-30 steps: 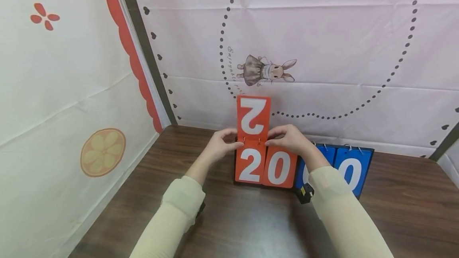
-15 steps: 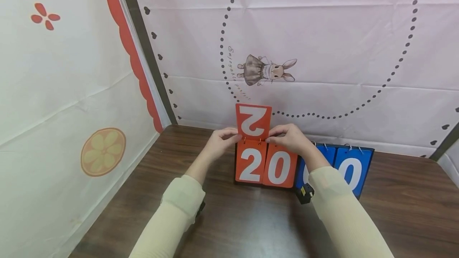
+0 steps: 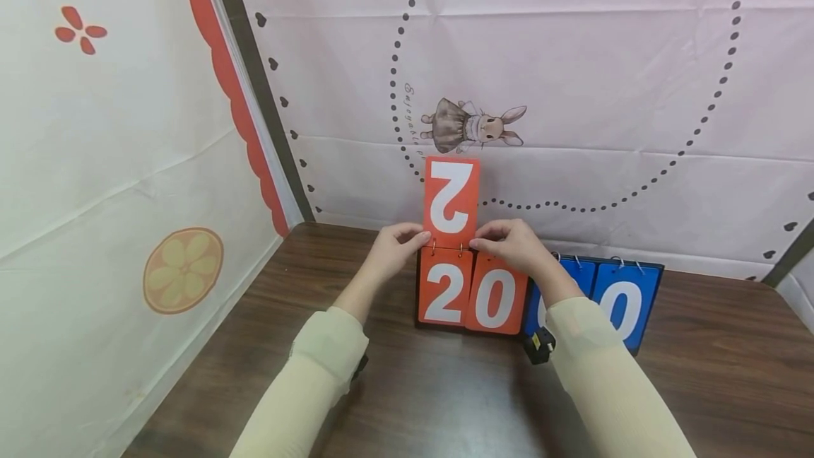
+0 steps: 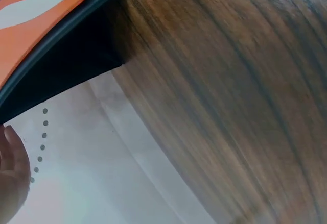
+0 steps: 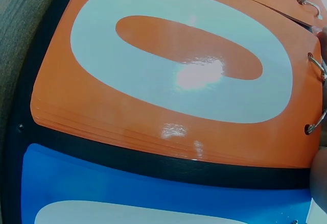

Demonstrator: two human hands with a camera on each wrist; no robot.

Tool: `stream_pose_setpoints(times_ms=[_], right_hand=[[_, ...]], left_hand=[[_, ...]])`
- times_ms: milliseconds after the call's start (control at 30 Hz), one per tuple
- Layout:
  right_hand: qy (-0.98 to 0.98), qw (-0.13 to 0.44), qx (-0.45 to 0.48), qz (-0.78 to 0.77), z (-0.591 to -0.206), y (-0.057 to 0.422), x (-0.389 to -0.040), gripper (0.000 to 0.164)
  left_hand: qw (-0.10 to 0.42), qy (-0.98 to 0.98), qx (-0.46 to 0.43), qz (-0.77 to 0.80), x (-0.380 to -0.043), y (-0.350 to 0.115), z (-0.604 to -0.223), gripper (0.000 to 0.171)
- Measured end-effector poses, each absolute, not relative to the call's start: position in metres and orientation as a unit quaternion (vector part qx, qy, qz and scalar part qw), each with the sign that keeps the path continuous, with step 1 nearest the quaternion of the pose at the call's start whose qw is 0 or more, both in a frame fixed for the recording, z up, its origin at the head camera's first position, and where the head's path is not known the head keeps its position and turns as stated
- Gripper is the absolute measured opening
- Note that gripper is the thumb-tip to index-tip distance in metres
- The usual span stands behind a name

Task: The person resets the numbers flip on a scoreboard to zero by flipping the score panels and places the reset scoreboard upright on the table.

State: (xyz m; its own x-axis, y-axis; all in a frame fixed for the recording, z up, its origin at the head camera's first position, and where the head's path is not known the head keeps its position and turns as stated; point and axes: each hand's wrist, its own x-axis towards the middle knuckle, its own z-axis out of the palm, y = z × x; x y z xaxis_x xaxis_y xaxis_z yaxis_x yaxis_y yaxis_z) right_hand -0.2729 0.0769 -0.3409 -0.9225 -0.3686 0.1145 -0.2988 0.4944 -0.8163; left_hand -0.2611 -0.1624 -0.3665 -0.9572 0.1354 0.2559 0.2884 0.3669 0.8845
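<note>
A flip scoreboard stands on the table in the head view, with red number cards showing 2 and 0 (image 3: pixel 494 299) and blue cards (image 3: pixel 626 302) to their right. Above the left red 2 (image 3: pixel 444 293), a raised red card (image 3: pixel 451 200) with an upside-down 2 stands up from its rings. My left hand (image 3: pixel 389 251) pinches the raised card's lower left edge between thumb and fingers. At its lower right corner my right hand (image 3: pixel 520 247) pinches it too, just above the rings. The left wrist view shows only some fingers (image 4: pixel 14 163) by the scoreboard's black backing (image 4: pixel 66 66).
The scoreboard stands on a dark wood table (image 3: pixel 445 394), near its back edge. A pink cloth (image 3: pixel 591 90) with a printed rabbit hangs right behind it. A pale cloth (image 3: pixel 127 182) borders the left side. Silver rings (image 5: pixel 316 63) bind the cards.
The raised red card tipped back and looked shorter half a second ago; now it stands taller and straighter. My left thumb has moved up onto its lower corner. The right hand has barely moved.
</note>
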Motion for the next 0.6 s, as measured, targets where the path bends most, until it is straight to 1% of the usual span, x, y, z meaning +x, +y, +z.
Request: stream_pose_setpoints(times_ms=[133, 267, 367, 600], right_hand=[[0.853, 0.034, -0.211, -0.476, -0.3418, 0.0790, -0.2737, 0.009], [0.844, 0.031, -0.229, -0.485, -0.3422, 0.0804, -0.2740, 0.006], [0.840, 0.036, -0.232, -0.489, -0.3428, 0.0810, -0.2737, 0.005], [0.837, 0.042, -0.255, -0.483, -0.3429, 0.0835, -0.2725, 0.009]], left_hand=[[0.061, -0.812, -0.153, -0.559, -0.2593, -0.1664, -0.3680, 0.021], [0.070, -0.785, -0.208, -0.579, -0.2548, -0.1678, -0.3662, 0.015], [0.077, -0.781, -0.233, -0.575, -0.2513, -0.1679, -0.3632, 0.011], [0.068, -0.792, -0.234, -0.559, -0.2576, -0.1714, -0.3725, 0.016]])
